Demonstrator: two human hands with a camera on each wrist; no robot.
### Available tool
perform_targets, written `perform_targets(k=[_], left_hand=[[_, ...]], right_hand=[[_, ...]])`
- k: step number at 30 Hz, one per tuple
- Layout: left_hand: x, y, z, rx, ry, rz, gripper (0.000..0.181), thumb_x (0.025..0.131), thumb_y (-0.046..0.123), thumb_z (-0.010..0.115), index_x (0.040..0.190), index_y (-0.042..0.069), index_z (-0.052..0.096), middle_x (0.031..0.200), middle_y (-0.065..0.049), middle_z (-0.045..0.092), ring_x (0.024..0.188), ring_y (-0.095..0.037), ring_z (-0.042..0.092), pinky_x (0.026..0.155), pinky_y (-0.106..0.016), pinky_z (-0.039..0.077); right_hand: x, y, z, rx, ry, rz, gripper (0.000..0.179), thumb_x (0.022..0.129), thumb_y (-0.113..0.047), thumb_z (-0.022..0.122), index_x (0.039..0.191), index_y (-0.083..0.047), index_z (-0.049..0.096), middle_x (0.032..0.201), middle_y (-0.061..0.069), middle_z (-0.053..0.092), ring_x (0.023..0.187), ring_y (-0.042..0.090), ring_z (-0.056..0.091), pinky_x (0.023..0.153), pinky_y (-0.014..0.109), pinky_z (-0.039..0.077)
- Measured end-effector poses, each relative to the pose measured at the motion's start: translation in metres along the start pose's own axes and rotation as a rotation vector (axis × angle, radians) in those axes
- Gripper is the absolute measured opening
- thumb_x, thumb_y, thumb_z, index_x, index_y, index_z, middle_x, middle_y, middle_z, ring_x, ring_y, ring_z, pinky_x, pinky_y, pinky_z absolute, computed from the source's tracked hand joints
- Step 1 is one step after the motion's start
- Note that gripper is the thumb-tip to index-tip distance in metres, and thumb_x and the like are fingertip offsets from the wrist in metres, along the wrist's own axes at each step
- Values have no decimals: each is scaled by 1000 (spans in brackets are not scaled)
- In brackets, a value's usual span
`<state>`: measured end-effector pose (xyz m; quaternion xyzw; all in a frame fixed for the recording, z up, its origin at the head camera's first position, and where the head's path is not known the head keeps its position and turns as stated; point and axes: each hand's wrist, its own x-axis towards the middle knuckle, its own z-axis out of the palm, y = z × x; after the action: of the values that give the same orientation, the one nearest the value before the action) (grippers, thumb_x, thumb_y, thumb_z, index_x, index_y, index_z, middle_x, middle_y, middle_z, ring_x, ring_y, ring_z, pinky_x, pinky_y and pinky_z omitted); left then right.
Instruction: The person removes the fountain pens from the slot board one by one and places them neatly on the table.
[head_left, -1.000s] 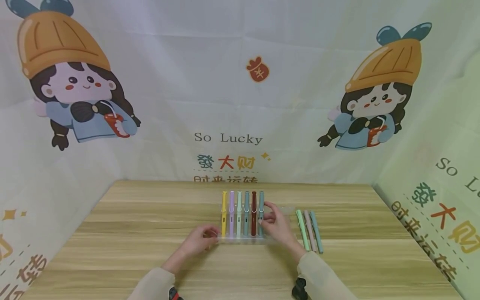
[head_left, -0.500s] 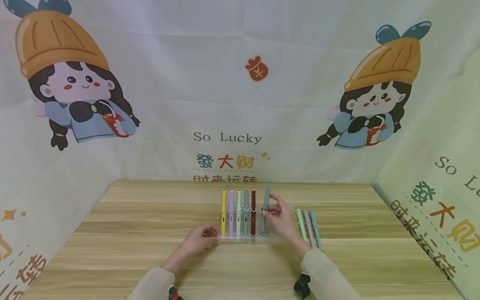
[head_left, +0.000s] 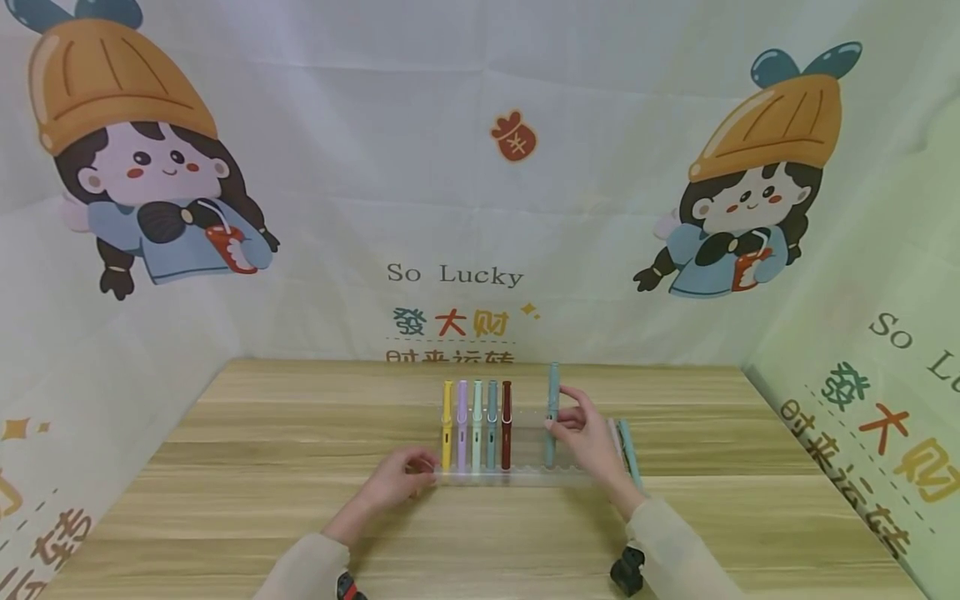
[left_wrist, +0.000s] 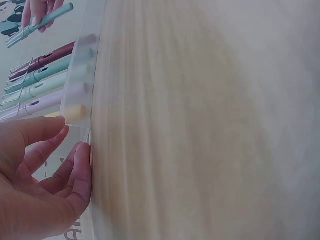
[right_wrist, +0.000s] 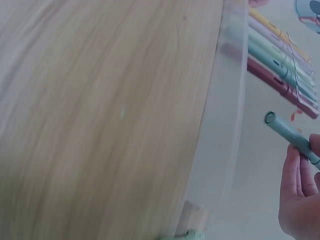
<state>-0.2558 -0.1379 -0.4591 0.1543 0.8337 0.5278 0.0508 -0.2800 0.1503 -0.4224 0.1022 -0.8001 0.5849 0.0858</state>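
Note:
A clear plastic pen stand [head_left: 525, 478] bears an upright row: a yellow pen [head_left: 447, 442], a lavender pen [head_left: 462, 442], a pale mint pen [head_left: 477, 442], a teal pen [head_left: 492, 442] and a dark red pen [head_left: 506, 442]. At the stand's left end, my left hand [head_left: 401, 478] holds its corner between thumb and fingers, just below the yellow pen in the left wrist view. My right hand [head_left: 591, 433] pinches a blue-green pen [head_left: 553, 392] around its middle, nearly upright over the stand's right part. Its lower end [right_wrist: 272, 118] hangs apart from the front lip in the right wrist view.
On the wooden table [head_left: 300, 442], a blue pen [head_left: 629, 450] and a pinkish pen [head_left: 617, 435] lie right of the stand, partly hidden by my right hand. A printed cloth [head_left: 450, 192] hangs behind the table and along both sides.
My right hand has lifted the blue-green pen from its place beside the dark red one and carried it right along the stand. My left hand has stayed at the stand's left end.

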Motion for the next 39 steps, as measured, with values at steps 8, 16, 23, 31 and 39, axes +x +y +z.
perform_targets(k=[8,16,23,31,39], left_hand=[[0,-1,0,4,-1,7,16,79,-2,58,95,-6,56,84,-10,56,66,-19,52,52,-31,47],[0,0,0,7,-4,4,16,80,-1,58,94,-5,56,84,-10,56,67,-19,51,53,-31,47],[0,1,1,4,2,-9,16,80,-1,58,95,-5,56,85,-10,56,67,-18,51,53,-31,47],[-1,2,0,15,-3,-20,14,80,-1,57,94,-4,56,83,-9,57,67,-17,51,54,-31,47],[-1,3,1,22,2,-28,15,80,-1,57,95,-4,56,84,-9,56,68,-17,51,54,-32,47]], right_hand=[[-1,6,-20,-9,17,-7,52,80,-4,64,127,-7,42,90,15,60,82,25,57,69,27,47],[-3,12,-41,10,7,-18,54,80,-2,62,128,-2,38,89,18,59,77,18,57,65,25,48],[-8,18,-64,-41,-29,27,54,82,-5,60,129,-2,35,93,19,57,80,19,56,68,29,48],[-15,33,-87,-38,-74,-7,53,82,-8,61,126,3,35,86,14,58,74,19,57,64,31,50],[-23,44,-106,-116,-75,70,51,82,-10,60,124,5,37,86,15,58,72,19,58,61,28,49]])
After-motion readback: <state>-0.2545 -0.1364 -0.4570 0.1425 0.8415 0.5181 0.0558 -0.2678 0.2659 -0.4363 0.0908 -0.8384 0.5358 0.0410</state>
